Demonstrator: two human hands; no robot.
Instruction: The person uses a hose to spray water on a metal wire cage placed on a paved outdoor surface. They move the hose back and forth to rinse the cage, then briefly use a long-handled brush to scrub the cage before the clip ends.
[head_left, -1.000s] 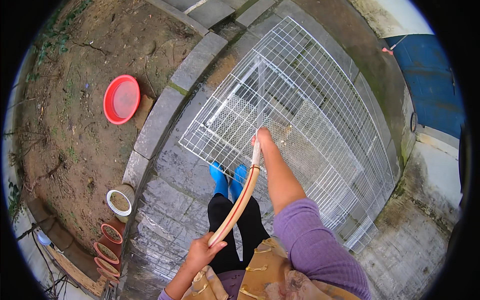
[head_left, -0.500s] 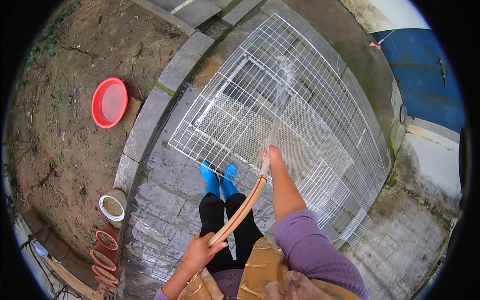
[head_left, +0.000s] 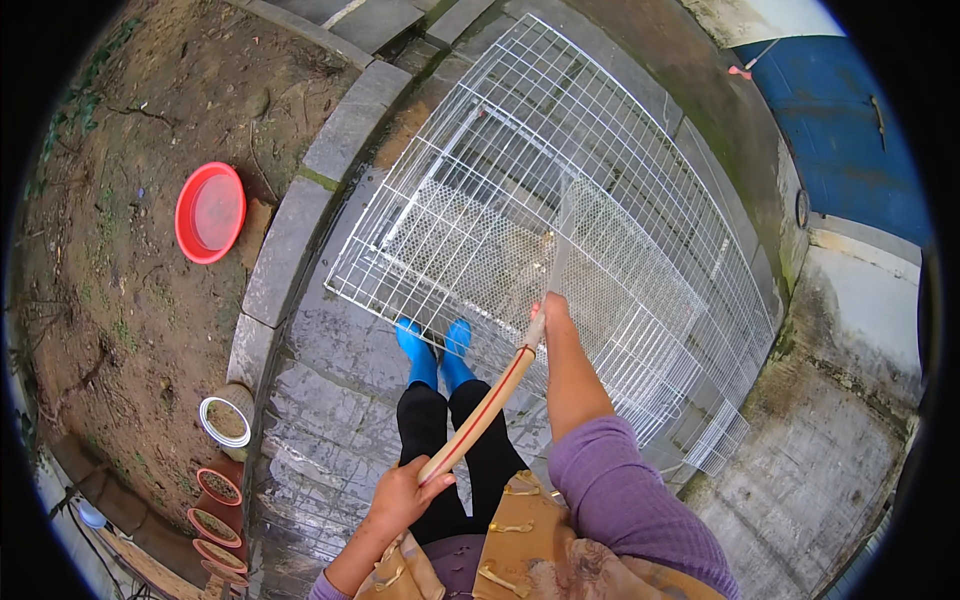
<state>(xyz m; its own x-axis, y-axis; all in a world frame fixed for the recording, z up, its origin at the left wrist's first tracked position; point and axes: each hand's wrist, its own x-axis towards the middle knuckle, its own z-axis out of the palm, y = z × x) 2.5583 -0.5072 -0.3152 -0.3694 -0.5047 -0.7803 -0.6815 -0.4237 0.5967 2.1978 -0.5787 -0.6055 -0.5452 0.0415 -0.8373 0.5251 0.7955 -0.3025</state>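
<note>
A pale hose (head_left: pixel 487 410) with a red stripe runs between my two hands. My left hand (head_left: pixel 402 492) is closed round its lower length, near my waist. Farther forward, my right hand (head_left: pixel 553 312) grips the hose close to its mouth, with fingers partly hidden behind it. A stream of water (head_left: pixel 561 250) leaves the hose and falls on a large wire cage (head_left: pixel 600 130) lying in front of me. Inside the cage a mesh floor panel (head_left: pixel 455 225) shows through the bars. My blue boots (head_left: pixel 457 338) are at the cage's near edge.
Wet paving (head_left: pixel 310 420) lies under me. Left, a stone kerb (head_left: pixel 290 235) borders bare soil holding a red basin (head_left: pixel 211 213). A white-rimmed pot (head_left: pixel 226 421) and several terracotta pots (head_left: pixel 215 527) line the lower left. A blue door (head_left: pixel 840 130) stands at the far right.
The water has shifted nearer, from the cage's far part toward its mesh middle, and the splash there is fainter. The view has turned slightly. Both hands keep their hold on the hose.
</note>
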